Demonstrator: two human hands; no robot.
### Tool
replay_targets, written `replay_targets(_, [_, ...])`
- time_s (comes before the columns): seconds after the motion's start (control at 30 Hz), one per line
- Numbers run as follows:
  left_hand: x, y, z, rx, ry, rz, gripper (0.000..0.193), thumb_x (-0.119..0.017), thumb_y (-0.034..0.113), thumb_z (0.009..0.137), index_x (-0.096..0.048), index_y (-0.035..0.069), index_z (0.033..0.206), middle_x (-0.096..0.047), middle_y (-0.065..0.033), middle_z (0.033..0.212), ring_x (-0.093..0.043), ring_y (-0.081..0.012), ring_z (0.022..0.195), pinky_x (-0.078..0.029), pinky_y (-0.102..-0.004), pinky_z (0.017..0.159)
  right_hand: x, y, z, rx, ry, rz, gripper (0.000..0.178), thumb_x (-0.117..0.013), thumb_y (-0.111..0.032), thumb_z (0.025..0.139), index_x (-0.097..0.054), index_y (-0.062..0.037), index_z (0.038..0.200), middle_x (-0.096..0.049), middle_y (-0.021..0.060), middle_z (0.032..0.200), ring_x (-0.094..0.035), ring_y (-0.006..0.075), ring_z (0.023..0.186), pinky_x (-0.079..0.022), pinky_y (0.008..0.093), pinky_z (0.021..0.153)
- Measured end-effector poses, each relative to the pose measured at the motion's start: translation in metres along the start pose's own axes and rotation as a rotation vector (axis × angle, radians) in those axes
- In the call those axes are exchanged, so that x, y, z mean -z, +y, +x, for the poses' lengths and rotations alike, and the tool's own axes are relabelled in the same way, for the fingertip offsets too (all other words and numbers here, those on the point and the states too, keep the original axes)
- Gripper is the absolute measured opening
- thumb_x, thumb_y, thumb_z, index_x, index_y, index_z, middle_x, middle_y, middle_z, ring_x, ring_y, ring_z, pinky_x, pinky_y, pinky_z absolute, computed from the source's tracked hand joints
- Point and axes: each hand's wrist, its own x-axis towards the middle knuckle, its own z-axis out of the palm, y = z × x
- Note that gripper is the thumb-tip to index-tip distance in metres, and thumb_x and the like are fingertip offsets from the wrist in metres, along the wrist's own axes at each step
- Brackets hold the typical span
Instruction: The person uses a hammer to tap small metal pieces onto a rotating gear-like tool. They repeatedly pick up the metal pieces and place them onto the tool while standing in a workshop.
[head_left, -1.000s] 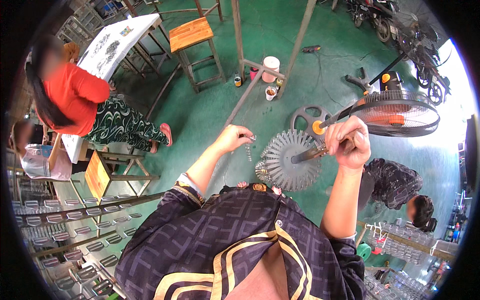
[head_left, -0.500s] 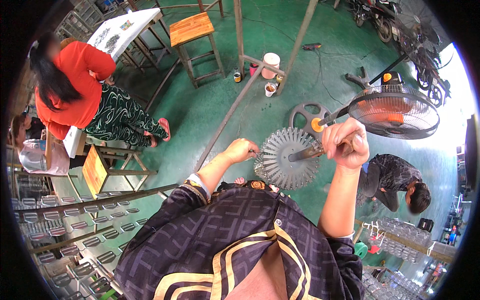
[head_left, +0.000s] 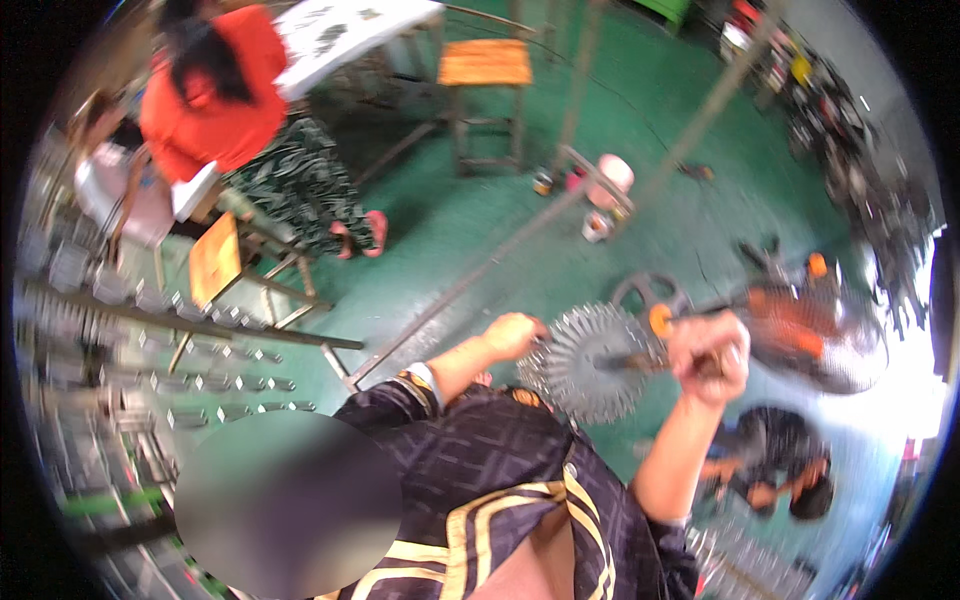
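Observation:
A round grey metal rack [head_left: 592,365] with slots fanning out around its edge stands in front of me, small shiny pieces crowding its left rim. From its middle a post [head_left: 640,363] rises toward me. My right hand [head_left: 712,358] is closed around the upper end of that post. At the rack's left rim my left hand [head_left: 513,337] has its fingers pinched together; whatever lies between them is too small and blurred to name.
A standing fan [head_left: 815,340] is right of the rack. A metal frame bar [head_left: 470,275] crosses ahead. A person in red [head_left: 215,110] stands at left near wooden stools [head_left: 485,65]; another person [head_left: 775,460] crouches at right. Hanging metal parts [head_left: 225,385] line the left.
The view has swung, shifting the surroundings and blurring them. My right hand stays on the post and my left hand at the rim. A blurred oval now covers the lower left.

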Motion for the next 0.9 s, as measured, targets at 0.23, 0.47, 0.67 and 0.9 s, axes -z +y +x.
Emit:
replay_targets(0.23, [0.082, 0.030, -0.026, 0.041, 0.404, 0.004, 0.017, -0.065, 0.018, 0.070, -0.064, 0.010, 0.085, -0.064, -0.0076, 0.083, -0.060, -0.0277, 0.083, -0.048, -0.0391, 0.071, -0.003, -0.008, 0.002, 0.051, -0.076, -0.039, 0.031, -0.051, -0.028, 0.084, -0.047, 0.0012, 0.076, -0.049, 0.0118, 0.051, -0.043, 0.0166, 0.042, -0.035, 0.0255, 0.039])
replay_targets(0.47, [0.206, 0.119, -0.125, 0.003, 1.100, 0.315, 0.012, -0.068, 0.010, 0.071, -0.064, 0.005, 0.081, -0.061, -0.0063, 0.073, -0.058, -0.0231, 0.068, -0.047, -0.0323, 0.061, 0.000, -0.003, 0.009, 0.041, -0.187, 0.020, 0.027, -0.049, -0.024, 0.086, -0.046, 0.0012, 0.078, -0.048, 0.0105, 0.053, -0.045, 0.0158, 0.043, -0.035, 0.0239, 0.039])
replay_targets(0.67, [0.262, 0.210, -0.222, -0.181, 1.683, 0.894, 0.023, -0.070, -0.008, 0.061, -0.064, -0.001, 0.082, -0.063, -0.0096, 0.072, -0.058, -0.0179, 0.060, -0.044, -0.0266, 0.053, -0.003, -0.005, 0.012, 0.015, -0.145, -0.059, 0.029, -0.047, -0.028, 0.087, -0.042, -0.0025, 0.076, -0.045, 0.0079, 0.049, -0.041, 0.0126, 0.042, -0.031, 0.0222, 0.038])
replay_targets(0.9, [0.318, 0.276, -0.319, 0.191, 2.302, 1.082, 0.031, -0.071, 0.014, 0.075, -0.063, -0.003, 0.100, -0.064, -0.0090, 0.086, -0.057, -0.0093, 0.073, -0.045, -0.0222, 0.064, 0.009, 0.006, 0.015, 0.019, -0.208, -0.027, 0.034, -0.051, -0.030, 0.084, -0.047, 0.0021, 0.074, -0.047, 0.0093, 0.057, -0.046, 0.0166, 0.040, -0.037, 0.0266, 0.039])
